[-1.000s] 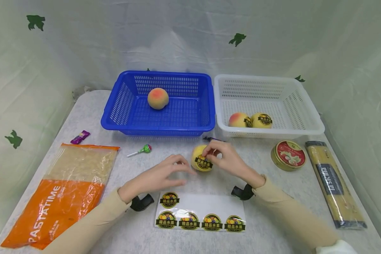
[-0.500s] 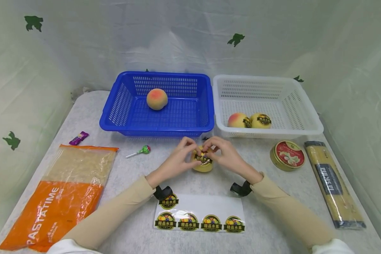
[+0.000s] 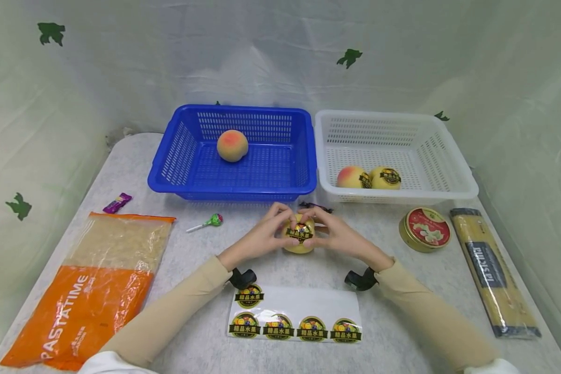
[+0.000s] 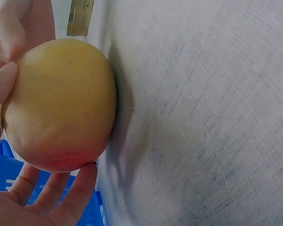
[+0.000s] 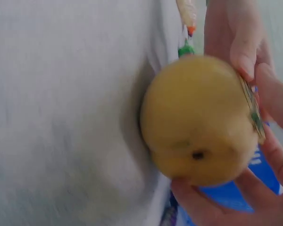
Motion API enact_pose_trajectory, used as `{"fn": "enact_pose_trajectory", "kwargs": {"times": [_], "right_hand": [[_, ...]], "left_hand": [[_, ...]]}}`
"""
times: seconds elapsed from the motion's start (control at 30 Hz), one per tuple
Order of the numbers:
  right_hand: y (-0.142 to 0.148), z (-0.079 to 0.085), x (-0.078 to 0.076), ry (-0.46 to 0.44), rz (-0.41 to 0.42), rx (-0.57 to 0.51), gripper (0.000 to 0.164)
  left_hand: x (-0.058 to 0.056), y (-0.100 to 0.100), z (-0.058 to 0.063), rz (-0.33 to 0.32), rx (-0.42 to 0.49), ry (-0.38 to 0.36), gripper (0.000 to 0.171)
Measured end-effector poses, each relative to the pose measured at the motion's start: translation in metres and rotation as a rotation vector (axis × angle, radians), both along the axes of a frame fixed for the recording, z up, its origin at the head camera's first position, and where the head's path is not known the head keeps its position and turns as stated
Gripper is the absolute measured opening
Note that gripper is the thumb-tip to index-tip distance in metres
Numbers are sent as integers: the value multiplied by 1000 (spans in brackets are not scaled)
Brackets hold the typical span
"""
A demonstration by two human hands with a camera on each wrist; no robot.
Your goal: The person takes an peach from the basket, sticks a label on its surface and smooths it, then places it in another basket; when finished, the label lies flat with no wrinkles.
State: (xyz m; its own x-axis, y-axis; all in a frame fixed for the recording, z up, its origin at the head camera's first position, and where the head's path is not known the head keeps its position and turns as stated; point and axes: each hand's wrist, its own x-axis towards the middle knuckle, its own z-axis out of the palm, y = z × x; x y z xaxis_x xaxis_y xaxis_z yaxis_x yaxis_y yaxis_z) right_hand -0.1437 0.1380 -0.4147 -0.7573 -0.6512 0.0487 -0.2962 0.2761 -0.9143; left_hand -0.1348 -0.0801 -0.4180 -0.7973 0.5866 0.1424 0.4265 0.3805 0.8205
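Observation:
A yellow peach (image 3: 299,248) with a pink-red patch rests on the table, a round black-and-gold label sticker (image 3: 300,232) on its upper side. My left hand (image 3: 265,232) curls round its left side, thumb at the sticker's lower edge and fingertips at the far side. From the right, my right hand (image 3: 334,234) holds the same peach, its thumb meeting the sticker near the left thumb. In the right wrist view, the sticker's edge (image 5: 251,109) stands slightly off the curved skin. The left wrist view shows fingers under the peach's red part (image 4: 66,157).
Behind stand a blue basket (image 3: 234,189) with one peach and a white basket (image 3: 402,195) with two stickered peaches. In front lies a sticker sheet (image 3: 308,301). Around are a pasta bag (image 3: 93,291), lollipop (image 3: 215,219), candies (image 3: 117,203), round tin (image 3: 424,229) and spaghetti pack (image 3: 493,272).
My left hand has come in from the lower left onto the peach. My right hand has shifted from pinching at the sticker's upper right to holding the peach's right side, thumb lower.

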Motion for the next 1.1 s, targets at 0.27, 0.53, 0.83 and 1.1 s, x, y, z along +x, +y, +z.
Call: {"fn": "enact_pose_trajectory", "kwargs": {"times": [0.27,0.53,0.83,1.1], "right_hand": [[-1,18,6,-87,19,-133,20],[-1,7,0,-150,-34,-146,13],[-8,23,4,-164,-103,-119,14],[-8,19,2,-199,-129,-153,16]], "left_hand": [[-7,-4,-7,-43,92,-108,16],[-7,-7,-3,-65,208,-198,8],[-7,-6,-9,-5,233,-213,13],[1,-1,15,85,264,-227,15]]}}
